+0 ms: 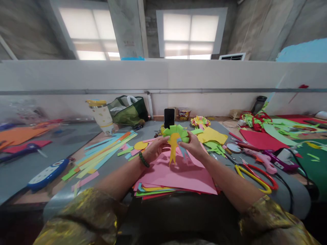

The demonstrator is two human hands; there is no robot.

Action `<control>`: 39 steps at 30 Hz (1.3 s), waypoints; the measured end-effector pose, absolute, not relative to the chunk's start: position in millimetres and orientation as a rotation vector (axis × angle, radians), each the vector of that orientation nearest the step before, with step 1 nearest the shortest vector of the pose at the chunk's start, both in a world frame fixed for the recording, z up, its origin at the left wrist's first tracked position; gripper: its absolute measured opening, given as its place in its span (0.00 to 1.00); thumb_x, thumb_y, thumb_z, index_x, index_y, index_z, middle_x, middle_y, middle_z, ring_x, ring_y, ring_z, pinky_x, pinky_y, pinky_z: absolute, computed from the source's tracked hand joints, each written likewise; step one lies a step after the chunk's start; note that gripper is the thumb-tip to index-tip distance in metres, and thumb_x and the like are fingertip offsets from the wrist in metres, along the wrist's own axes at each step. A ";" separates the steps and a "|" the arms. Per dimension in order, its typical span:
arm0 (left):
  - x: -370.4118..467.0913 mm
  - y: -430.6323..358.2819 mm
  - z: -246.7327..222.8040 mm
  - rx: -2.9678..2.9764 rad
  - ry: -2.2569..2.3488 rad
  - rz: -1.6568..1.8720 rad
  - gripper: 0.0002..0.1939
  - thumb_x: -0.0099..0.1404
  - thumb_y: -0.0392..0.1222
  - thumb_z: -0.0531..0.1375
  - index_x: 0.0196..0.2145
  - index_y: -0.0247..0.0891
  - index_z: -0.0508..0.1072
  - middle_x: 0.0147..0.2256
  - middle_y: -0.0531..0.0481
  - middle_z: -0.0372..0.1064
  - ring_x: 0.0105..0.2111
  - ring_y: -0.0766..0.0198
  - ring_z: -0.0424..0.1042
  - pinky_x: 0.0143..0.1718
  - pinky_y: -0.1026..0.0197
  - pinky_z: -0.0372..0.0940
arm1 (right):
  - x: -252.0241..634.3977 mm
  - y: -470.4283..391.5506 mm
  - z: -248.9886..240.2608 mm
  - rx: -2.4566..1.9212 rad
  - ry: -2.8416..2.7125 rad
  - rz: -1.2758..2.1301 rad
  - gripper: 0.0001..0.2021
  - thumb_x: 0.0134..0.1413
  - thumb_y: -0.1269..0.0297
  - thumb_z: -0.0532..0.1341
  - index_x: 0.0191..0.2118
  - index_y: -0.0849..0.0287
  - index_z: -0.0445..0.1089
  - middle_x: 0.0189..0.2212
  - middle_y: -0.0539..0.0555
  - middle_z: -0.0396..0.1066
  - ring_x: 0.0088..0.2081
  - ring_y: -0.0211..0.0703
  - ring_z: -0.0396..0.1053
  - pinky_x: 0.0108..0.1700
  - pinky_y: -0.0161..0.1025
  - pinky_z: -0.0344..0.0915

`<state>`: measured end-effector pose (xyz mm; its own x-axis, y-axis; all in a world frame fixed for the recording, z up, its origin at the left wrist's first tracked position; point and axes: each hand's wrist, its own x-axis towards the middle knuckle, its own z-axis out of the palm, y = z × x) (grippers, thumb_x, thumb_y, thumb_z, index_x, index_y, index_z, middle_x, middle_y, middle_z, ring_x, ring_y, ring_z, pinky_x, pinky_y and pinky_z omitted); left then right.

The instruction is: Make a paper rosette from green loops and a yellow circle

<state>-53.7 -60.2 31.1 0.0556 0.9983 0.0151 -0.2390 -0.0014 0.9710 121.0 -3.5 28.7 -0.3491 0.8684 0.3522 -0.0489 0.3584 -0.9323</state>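
Left hand [159,145] and right hand [194,144] are holding a round green-and-yellow paper rosette [175,135] — likely light, crushable (best gripped edgewise).

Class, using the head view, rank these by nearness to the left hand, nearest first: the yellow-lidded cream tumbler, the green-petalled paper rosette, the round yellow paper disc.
1. Green-petalled paper rosette: right at the left hand's fingertips.
2. Round yellow paper disc: just left.
3. Yellow-lidded cream tumbler: farther left, towards the back.

1 head-worn camera faces forward and down. The left hand [158,145] and right hand [195,145] are near, below centre; the white partition [168,75] stands farther off.
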 end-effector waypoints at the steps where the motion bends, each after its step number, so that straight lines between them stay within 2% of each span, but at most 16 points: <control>1: -51.0 -60.7 29.3 1.060 0.994 1.286 0.21 0.46 0.52 0.73 0.36 0.38 0.80 0.36 0.46 0.80 0.37 0.56 0.77 0.43 0.55 0.69 | 119.4 -5.2 28.4 -0.740 -1.634 1.161 0.20 0.31 0.59 0.68 0.36 0.55 0.68 0.30 0.48 0.74 0.32 0.44 0.70 0.37 0.40 0.68; 5: -43.3 -61.9 23.0 1.029 1.022 1.355 0.23 0.41 0.45 0.77 0.35 0.37 0.80 0.36 0.46 0.80 0.38 0.55 0.77 0.43 0.56 0.69 | 120.8 -7.2 30.0 -0.708 -1.616 1.166 0.25 0.30 0.54 0.70 0.40 0.54 0.69 0.31 0.49 0.75 0.34 0.45 0.71 0.39 0.41 0.68; 9: -44.7 -58.9 23.4 0.980 1.023 1.433 0.20 0.41 0.43 0.77 0.33 0.37 0.80 0.34 0.48 0.80 0.38 0.57 0.77 0.45 0.56 0.70 | 136.3 6.7 36.2 -0.723 -1.466 1.170 0.25 0.45 0.41 0.59 0.44 0.54 0.68 0.32 0.51 0.74 0.35 0.44 0.72 0.38 0.41 0.68; 11: -45.6 -57.6 25.5 0.956 1.017 1.458 0.18 0.40 0.42 0.77 0.30 0.37 0.80 0.31 0.49 0.80 0.35 0.59 0.77 0.44 0.57 0.71 | 142.2 14.1 38.4 -0.738 -1.417 1.174 0.26 0.47 0.39 0.55 0.44 0.54 0.67 0.32 0.52 0.73 0.34 0.44 0.72 0.37 0.40 0.68; 14: -44.4 -58.0 28.5 0.931 1.003 1.480 0.17 0.37 0.41 0.77 0.27 0.37 0.79 0.28 0.51 0.79 0.31 0.61 0.76 0.41 0.58 0.71 | 141.0 15.3 38.0 -0.738 -1.441 1.217 0.25 0.43 0.42 0.61 0.42 0.55 0.67 0.32 0.52 0.74 0.34 0.44 0.72 0.37 0.40 0.68; 18: -40.6 -60.9 29.0 0.918 0.973 1.506 0.19 0.35 0.43 0.78 0.27 0.37 0.79 0.29 0.51 0.79 0.31 0.62 0.76 0.39 0.59 0.71 | 127.3 0.8 32.6 -0.686 -1.556 1.318 0.27 0.32 0.52 0.72 0.42 0.55 0.70 0.29 0.50 0.75 0.33 0.45 0.73 0.38 0.42 0.69; 20: -39.0 -61.8 27.7 0.914 0.963 1.520 0.20 0.35 0.44 0.78 0.27 0.38 0.78 0.28 0.52 0.79 0.31 0.62 0.76 0.39 0.59 0.71 | 121.4 -5.5 29.6 -0.629 -1.606 1.382 0.26 0.30 0.56 0.74 0.40 0.55 0.70 0.28 0.48 0.75 0.32 0.44 0.73 0.39 0.42 0.70; 24: -37.1 -62.9 25.3 0.925 0.950 1.512 0.21 0.36 0.45 0.78 0.28 0.37 0.78 0.28 0.51 0.79 0.32 0.59 0.77 0.41 0.58 0.70 | 117.1 -6.1 25.6 -0.582 -1.613 1.426 0.24 0.30 0.58 0.75 0.37 0.54 0.68 0.28 0.47 0.76 0.31 0.42 0.73 0.37 0.40 0.70; 29: -43.1 -64.2 29.1 0.964 0.936 1.445 0.19 0.41 0.46 0.76 0.30 0.36 0.79 0.33 0.46 0.80 0.36 0.56 0.78 0.41 0.58 0.70 | 121.2 2.0 24.6 -0.600 -1.607 1.411 0.25 0.31 0.59 0.75 0.39 0.53 0.68 0.29 0.47 0.76 0.33 0.44 0.76 0.38 0.41 0.72; 35: -52.9 -63.4 34.2 0.965 0.935 1.456 0.17 0.49 0.48 0.71 0.36 0.39 0.80 0.40 0.49 0.81 0.43 0.55 0.78 0.40 0.58 0.73 | 126.3 4.2 21.9 -0.644 -1.683 1.385 0.23 0.33 0.65 0.73 0.40 0.55 0.69 0.28 0.45 0.75 0.30 0.41 0.75 0.32 0.36 0.70; 39: -55.9 -63.5 40.7 0.968 0.957 1.425 0.16 0.47 0.48 0.70 0.33 0.38 0.80 0.32 0.50 0.80 0.34 0.58 0.79 0.35 0.60 0.74 | 127.0 6.1 19.3 -0.668 -1.734 1.383 0.24 0.34 0.65 0.71 0.42 0.55 0.68 0.30 0.45 0.76 0.31 0.41 0.76 0.32 0.36 0.70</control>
<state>-55.9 -63.5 40.7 -0.0538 0.9975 0.0458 -0.3346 -0.0612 0.9404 127.0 6.1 19.3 -0.5391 0.8009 0.2605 -0.0759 0.2619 -0.9621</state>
